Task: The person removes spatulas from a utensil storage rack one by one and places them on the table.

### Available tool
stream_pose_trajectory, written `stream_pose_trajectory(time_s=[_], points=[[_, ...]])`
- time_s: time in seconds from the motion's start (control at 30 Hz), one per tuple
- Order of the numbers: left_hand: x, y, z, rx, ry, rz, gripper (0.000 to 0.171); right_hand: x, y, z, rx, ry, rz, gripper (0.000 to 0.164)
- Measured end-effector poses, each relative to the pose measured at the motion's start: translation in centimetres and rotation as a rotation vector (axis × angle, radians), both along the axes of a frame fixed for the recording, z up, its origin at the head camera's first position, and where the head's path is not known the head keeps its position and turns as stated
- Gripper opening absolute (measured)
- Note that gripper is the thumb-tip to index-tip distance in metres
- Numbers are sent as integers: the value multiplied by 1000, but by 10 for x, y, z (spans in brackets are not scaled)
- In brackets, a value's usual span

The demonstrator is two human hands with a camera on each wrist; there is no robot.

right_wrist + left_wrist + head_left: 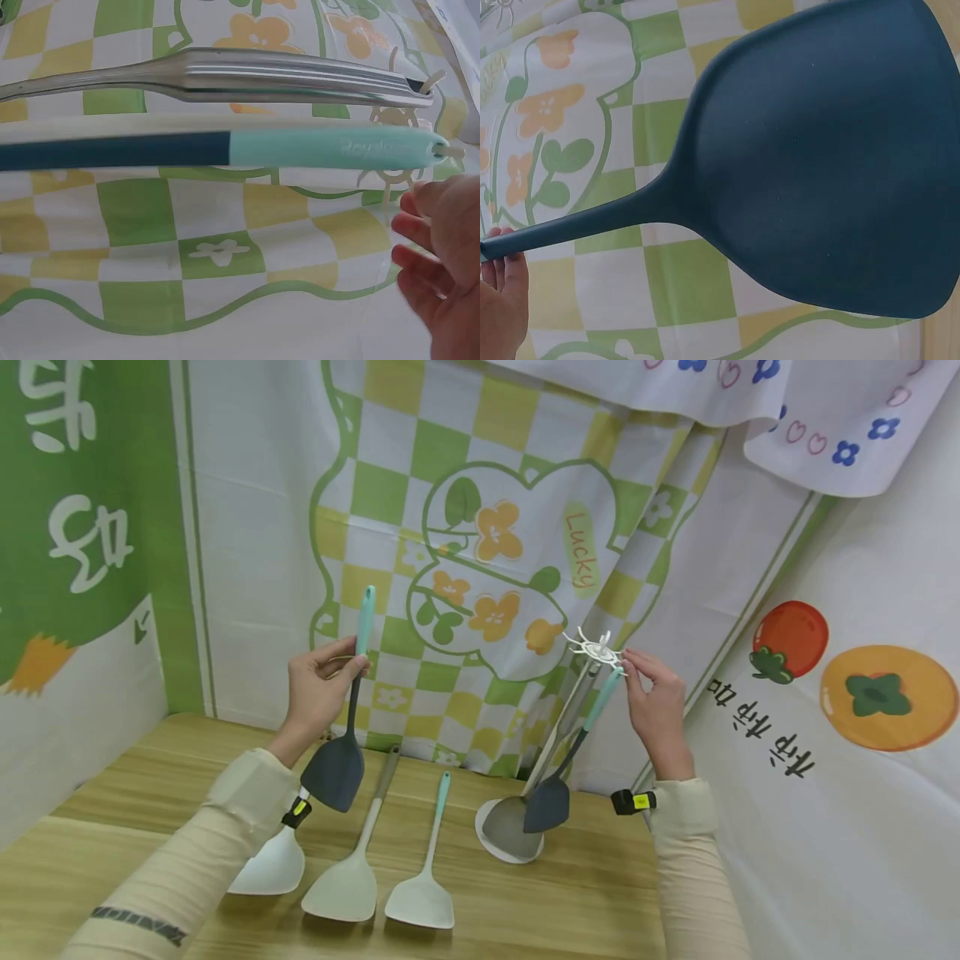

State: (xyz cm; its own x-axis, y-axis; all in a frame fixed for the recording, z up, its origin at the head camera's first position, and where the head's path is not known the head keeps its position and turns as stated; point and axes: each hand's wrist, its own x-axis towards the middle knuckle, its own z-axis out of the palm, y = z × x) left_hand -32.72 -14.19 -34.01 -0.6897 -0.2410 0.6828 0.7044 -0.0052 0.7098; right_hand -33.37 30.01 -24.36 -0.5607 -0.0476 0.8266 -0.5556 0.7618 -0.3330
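My left hand (318, 685) grips the mint handle of a dark blue turner spatula (339, 772), which hangs blade down above the table; its broad blade fills much of the left wrist view. At the right, my right hand (658, 706) is beside the white hook rack (598, 650), fingers loosely bent and holding nothing. A smaller dark blue spatula (547, 806) hangs from one hook by its mint handle (330, 148), just apart from the fingertips in the right wrist view. Behind it a steel ladle (512, 827) also hangs, its metal handle (300, 77) on another hook.
On the wooden table (592, 893) lie a beige spatula (341, 889), a smaller pale spatula with a mint handle (422, 900) and a white spatula (273, 864), partly behind my left forearm. The rack's white base (510, 857) stands on the table. A checkered curtain (450, 435) hangs behind.
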Motion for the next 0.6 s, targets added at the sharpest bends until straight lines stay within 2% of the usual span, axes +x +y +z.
stream_pose_trajectory(time_s=[0.13, 0.23, 0.33, 0.47, 0.6], points=[[0, -1, -1, 4, 7, -5, 33, 0, 4, 4, 74, -92, 12, 28], [1, -3, -2, 6, 10, 1, 33, 4, 8, 7, 152, -219, 59, 46], [1, -8, -3, 8, 8, 13, 32, 8, 12, 9, 184, -342, 102, 63], [1, -16, -5, 9, -7, 25, 33, 11, 15, 14, 191, -419, 127, 58], [3, -25, -7, 24, -26, 29, 35, 10, 15, 16, 197, -410, 121, 53]])
